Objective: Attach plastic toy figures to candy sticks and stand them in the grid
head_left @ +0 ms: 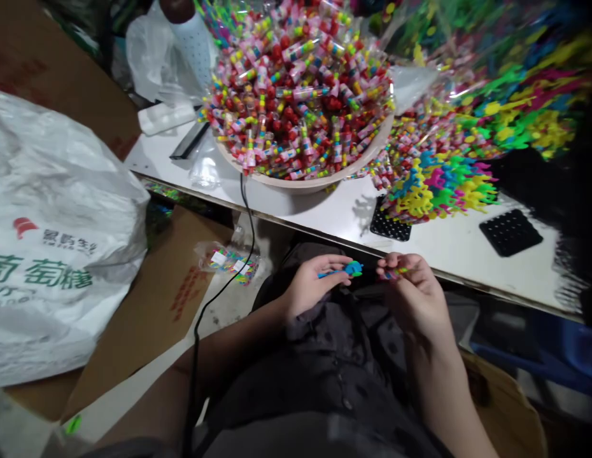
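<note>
My left hand (313, 280) is closed around a small blue plastic toy piece (349, 270), held over my lap just below the table edge. My right hand (413, 284) pinches a small multicoloured candy tube (395, 273) with its fingertips, close beside the blue piece. The two items nearly touch. Above them on the white table (449, 245) stands a large beige bowl (319, 182) heaped with several of the same candy tubes (296, 89). A pile of bright plastic toy pieces (439, 187) in blue, yellow, pink and green lies to the bowl's right.
Two black perforated pads (510, 231) lie on the table. A big white printed sack (52, 242) sits at the left on cardboard (157, 305). A black cable (214, 292) hangs down from the table. A small clear bag of candy (229, 261) lies on the floor.
</note>
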